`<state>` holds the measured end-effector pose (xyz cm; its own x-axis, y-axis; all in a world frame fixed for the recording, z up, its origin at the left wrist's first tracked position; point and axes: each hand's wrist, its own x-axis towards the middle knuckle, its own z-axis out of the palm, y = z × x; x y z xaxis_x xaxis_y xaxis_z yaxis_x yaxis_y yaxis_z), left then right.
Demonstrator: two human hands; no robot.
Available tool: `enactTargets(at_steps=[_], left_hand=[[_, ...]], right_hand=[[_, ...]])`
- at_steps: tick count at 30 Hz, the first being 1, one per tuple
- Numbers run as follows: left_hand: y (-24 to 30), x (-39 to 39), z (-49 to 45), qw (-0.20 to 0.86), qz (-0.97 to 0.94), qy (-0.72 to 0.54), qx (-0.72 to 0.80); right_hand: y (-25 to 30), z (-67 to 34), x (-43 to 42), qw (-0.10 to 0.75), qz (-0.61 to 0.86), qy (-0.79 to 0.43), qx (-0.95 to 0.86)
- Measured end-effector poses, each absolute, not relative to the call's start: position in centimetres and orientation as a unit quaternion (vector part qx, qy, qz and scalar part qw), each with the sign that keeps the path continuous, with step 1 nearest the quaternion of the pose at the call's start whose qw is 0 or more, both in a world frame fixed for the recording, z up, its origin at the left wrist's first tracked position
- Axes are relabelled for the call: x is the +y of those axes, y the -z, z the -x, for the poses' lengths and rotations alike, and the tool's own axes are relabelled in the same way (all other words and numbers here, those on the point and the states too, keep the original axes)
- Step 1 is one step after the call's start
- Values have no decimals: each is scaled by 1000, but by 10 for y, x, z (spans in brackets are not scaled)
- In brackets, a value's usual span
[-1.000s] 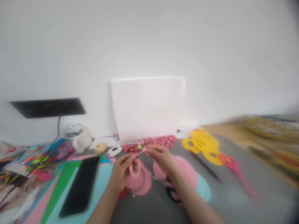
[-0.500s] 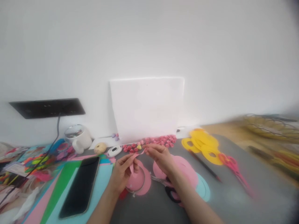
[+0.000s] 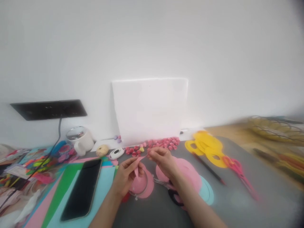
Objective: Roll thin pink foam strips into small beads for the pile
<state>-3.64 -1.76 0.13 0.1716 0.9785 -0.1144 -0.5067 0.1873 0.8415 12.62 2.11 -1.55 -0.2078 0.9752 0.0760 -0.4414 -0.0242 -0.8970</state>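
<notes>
A thin pink paper strip [image 3: 137,164] is stretched between my two hands. My left hand [image 3: 124,179] pinches it between thumb and fingers, with a short end hanging over them. My right hand [image 3: 163,161] closes its thumb and fingertips on the strip's other, narrow end. Beneath my left hand lie round pink paper pieces [image 3: 149,186] with a ring on top. Under my right wrist are more pink paper circles [image 3: 188,174] and black-handled scissors [image 3: 174,198], partly covered by the forearm. Small rolled pink paper coils [image 3: 169,143] lie just beyond my fingers.
Left are a phone [image 3: 82,190] on coloured paper sheets [image 3: 106,186] and a white mug [image 3: 83,141]. To the right lie yellow paper rings [image 3: 206,144], a pencil [image 3: 209,169] and pink scissors [image 3: 239,172]. A white board [image 3: 150,109] leans against the wall.
My right fingers have shifted slightly along the strip's far end, and the strip has tilted a little. The things on the table stay where they were.
</notes>
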Motion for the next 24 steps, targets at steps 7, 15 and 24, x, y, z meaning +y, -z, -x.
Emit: enactTargets(at_steps=[7,15,24], left_hand=[[2,-16,40,682,-343,-541,353],[3,-17,39,690,-364,-519,350],[5,-15,40,688,-368,-518,351]], right_hand=[[17,-128,22,538,307,-662,-421],[12,-125,19,533,312,-640,-458],[12,-125,19,527,317,-651,-446]])
